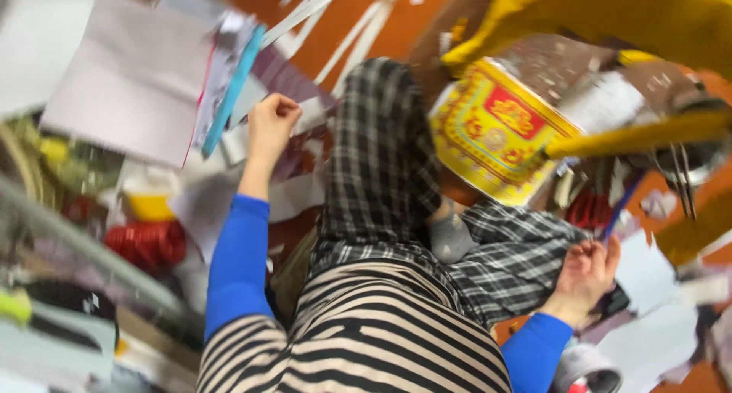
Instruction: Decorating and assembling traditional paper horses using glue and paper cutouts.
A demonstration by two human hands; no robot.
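Paper scraps (301, 118) lie on the floor at far left, where the left hand (271, 122) closes on one piece, while the right hand (585, 271) rests loosely curled and empty near the plaid trouser leg (381, 164); the picking-up step seems underway, calling next for a clean lift.

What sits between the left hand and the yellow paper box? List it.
The plaid-trousered leg lies between the left hand and the yellow paper box. The hand is closed on paper scraps, beside the leg.
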